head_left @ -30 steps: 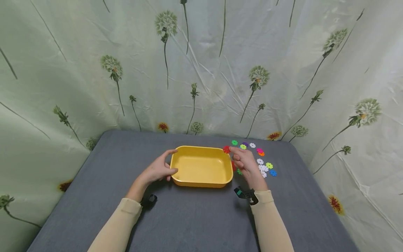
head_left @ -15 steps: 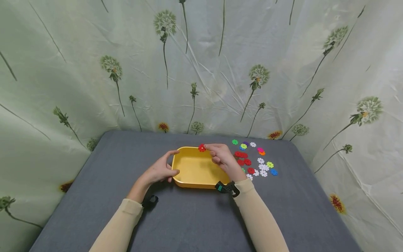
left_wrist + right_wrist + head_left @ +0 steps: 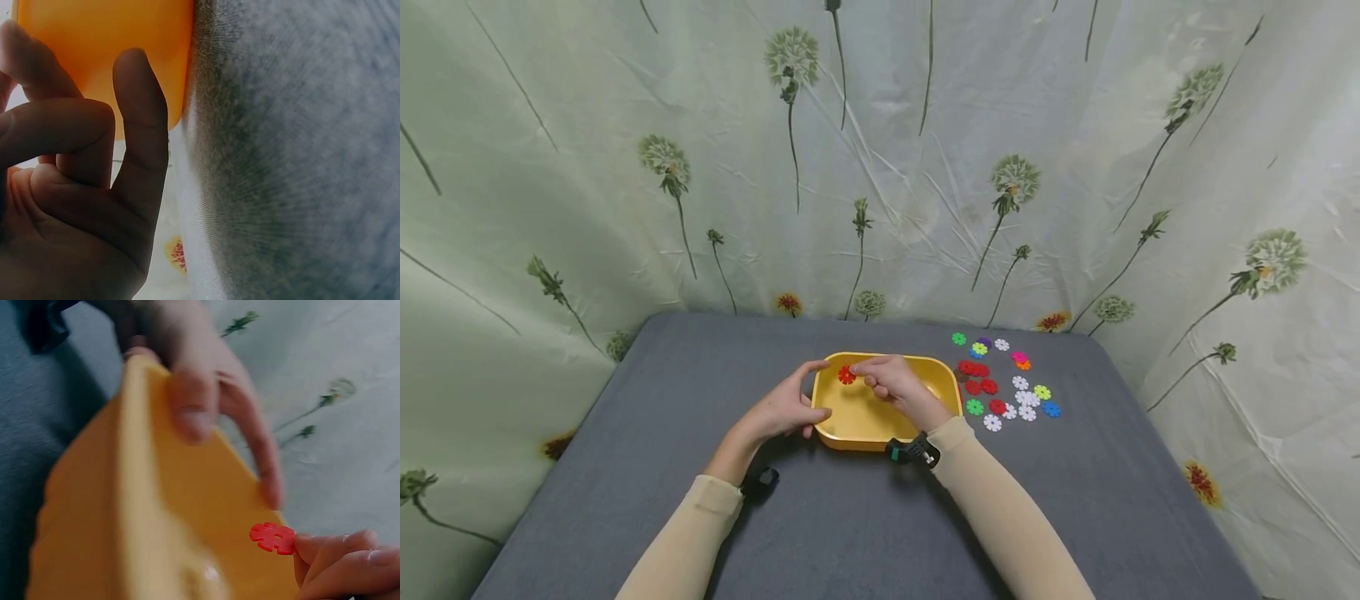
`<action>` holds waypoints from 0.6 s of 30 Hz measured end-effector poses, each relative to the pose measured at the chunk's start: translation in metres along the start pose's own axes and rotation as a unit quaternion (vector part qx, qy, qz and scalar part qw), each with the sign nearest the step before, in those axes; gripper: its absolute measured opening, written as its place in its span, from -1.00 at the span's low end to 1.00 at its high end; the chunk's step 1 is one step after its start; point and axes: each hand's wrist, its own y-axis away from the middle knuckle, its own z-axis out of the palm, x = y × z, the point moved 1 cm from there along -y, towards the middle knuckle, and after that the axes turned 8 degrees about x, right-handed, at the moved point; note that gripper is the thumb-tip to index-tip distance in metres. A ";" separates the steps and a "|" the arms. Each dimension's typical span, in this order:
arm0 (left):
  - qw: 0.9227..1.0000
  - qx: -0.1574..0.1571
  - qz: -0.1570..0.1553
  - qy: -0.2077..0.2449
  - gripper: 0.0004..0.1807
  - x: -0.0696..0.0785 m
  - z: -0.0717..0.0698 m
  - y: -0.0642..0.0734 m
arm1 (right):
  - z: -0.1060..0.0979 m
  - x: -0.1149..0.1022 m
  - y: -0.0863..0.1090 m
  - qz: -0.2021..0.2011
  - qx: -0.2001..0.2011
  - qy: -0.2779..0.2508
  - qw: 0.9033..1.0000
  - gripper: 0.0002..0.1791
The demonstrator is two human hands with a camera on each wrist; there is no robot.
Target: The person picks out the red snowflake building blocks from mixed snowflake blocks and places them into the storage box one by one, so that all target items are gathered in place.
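Note:
A yellow plastic tub (image 3: 865, 417) sits on the grey cloth. My left hand (image 3: 781, 407) grips its left end, thumb over the near rim and index finger at the far corner; the left wrist view has the other fingers (image 3: 145, 119) bent against the outside wall. Between thumb and index finger, my right hand (image 3: 898, 387) pinches a red snowflake disc (image 3: 846, 375) over the tub's left half. In the right wrist view the red disc (image 3: 273, 539) stands out from the fingertips, its notched edge showing, with the tub (image 3: 187, 487) below and the left hand opposite.
Right of the tub lie several loose discs: red ones (image 3: 989, 387), white ones (image 3: 1027, 412), a green one (image 3: 974, 407) and a blue one (image 3: 1051, 409). A floral curtain (image 3: 910, 167) hangs behind the grey table (image 3: 850, 533).
My right hand has carried the red disc leftward from the tub's right rim and lowered it over the left half. The left hand keeps its grip, the tub barely shifting.

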 end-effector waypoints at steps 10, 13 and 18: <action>1.000 -0.005 0.003 0.004 0.02 0.001 0.000 0.002 | 0.019 0.015 -0.009 0.001 0.061 0.074 0.995 -0.79; 1.000 -0.004 0.005 0.005 0.01 0.000 0.000 0.002 | 0.021 0.017 -0.007 -0.010 0.075 0.087 0.993 -0.82; 1.000 -0.003 0.010 0.004 0.00 0.000 0.001 0.003 | 0.023 0.021 -0.009 -0.024 0.089 0.123 0.988 -0.85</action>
